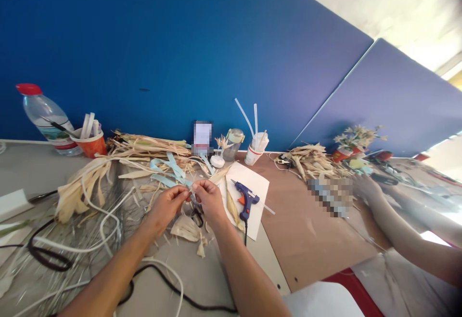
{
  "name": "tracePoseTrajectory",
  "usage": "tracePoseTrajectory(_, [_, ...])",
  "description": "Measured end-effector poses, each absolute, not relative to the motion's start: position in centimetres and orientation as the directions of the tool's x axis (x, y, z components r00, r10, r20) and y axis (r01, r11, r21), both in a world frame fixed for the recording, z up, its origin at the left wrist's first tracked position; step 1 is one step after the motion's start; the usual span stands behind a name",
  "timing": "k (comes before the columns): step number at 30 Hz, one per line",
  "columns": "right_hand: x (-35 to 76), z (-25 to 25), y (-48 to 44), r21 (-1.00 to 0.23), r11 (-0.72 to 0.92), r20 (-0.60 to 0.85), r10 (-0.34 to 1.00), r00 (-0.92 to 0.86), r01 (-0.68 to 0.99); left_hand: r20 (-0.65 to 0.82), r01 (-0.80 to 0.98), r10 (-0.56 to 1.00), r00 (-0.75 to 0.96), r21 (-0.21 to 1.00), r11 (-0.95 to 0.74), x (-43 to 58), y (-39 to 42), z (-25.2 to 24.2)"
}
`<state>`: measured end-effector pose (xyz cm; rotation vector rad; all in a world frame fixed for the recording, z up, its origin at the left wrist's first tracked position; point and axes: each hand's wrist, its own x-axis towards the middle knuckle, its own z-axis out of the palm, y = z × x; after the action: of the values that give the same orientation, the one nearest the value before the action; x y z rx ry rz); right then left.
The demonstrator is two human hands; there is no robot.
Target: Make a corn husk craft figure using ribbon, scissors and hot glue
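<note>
My left hand (169, 206) and my right hand (209, 202) meet fingertip to fingertip above the table. Both are closed in a pinch around something pale and thin, too small to make out. Just beneath my right hand is a small black loop-shaped item (197, 217). A piece of dried corn husk (186, 229) lies below the hands. Behind them are light blue strips (165, 180) among husk scraps. Right of my right hand, a blue glue gun (248, 201) rests on a white sheet (259, 188), beside a folded husk (233, 204).
A husk pile (151, 146), orange cup (93, 144) and plastic bottle (48, 119) line the back left. A jar (234, 146) and a white cup with sticks (253, 155) stand behind. Cords (169, 283) cross the front. At right, another person's hand (366, 188) reaches over the table.
</note>
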<state>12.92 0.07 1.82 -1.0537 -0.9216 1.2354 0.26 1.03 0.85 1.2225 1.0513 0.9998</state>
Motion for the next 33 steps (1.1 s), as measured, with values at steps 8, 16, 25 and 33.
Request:
tracePoseTrajectory(8, [13.8,2.9,0.5,-0.993,0.043,0.024,0.984,0.176,-0.107,-0.085,-0.307,0.985,0.150,0.943,0.128,-0.7,1.8,0.9])
tracePoseTrajectory(16, [15.6,4.9,-0.6,-0.677,-0.004,-0.058,0.997,-0.048,0.736,-0.040,-0.471,0.998,0.046,0.880,0.057,-1.7,2.6,1.2])
tracePoseTrajectory(25, [13.1,4.5,-3.2,-0.032,0.049,-0.226,0.973,-0.055,0.998,-0.030,-0.497,0.999,0.040,0.867,0.046,-2.0,2.6,1.1])
tracePoseTrajectory(33, [13.1,4.8,-2.9,-0.001,0.086,-0.253,0.964,-0.084,0.996,-0.050,-0.512,0.997,0.053,0.856,0.070,-2.1,2.7,0.7])
